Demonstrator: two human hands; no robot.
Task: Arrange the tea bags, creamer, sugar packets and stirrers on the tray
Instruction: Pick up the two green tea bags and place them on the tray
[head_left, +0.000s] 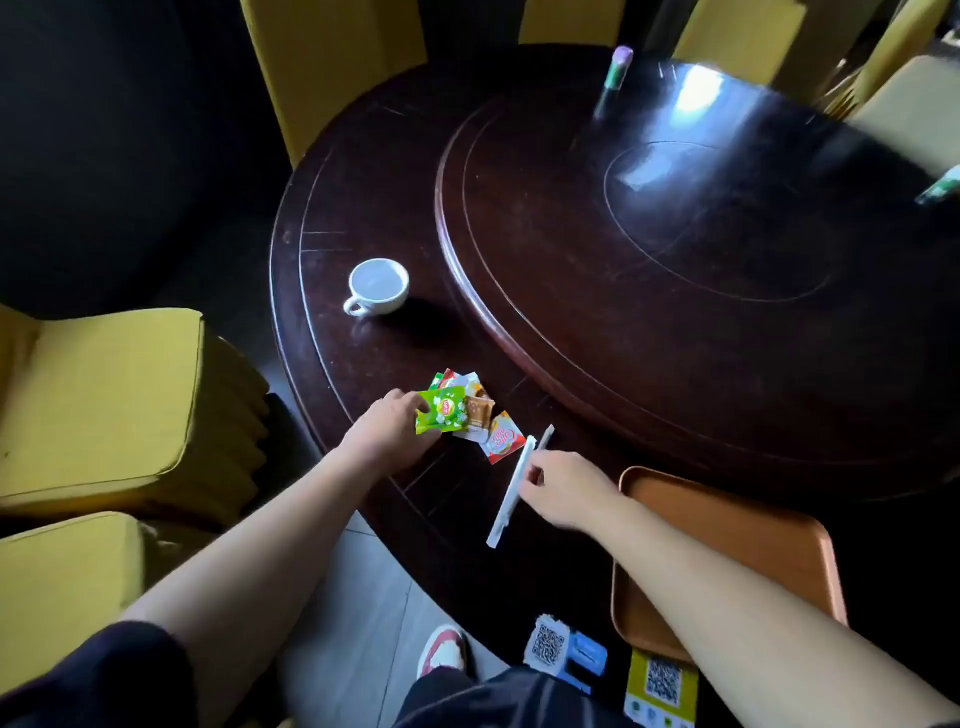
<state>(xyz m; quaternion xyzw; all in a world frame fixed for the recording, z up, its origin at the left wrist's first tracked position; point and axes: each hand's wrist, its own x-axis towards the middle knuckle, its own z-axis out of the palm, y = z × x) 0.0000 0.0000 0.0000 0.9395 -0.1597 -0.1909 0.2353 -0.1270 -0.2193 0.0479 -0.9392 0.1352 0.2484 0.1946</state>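
Note:
A green tea bag packet (442, 410) is pinched in my left hand (387, 434) just above the dark round table. Behind it lies a small pile of packets (470, 397), among them a brown-and-white sachet (475, 422) and a red-and-white creamer packet (503, 444). My right hand (563, 488) rests its fingers on a long white wrapped stirrer (511, 491); a second stirrer (545, 436) lies just beyond it. The orange tray (737, 519) sits at the table's near edge, under my right forearm, with nothing visible in it.
A white cup (378, 286) stands left of the raised lazy Susan (675, 234). Two bottles (615, 73) (937, 189) stand on the turntable. QR-code stickers (662, 686) are stuck on the table edge. Yellow chairs (119, 400) surround the table.

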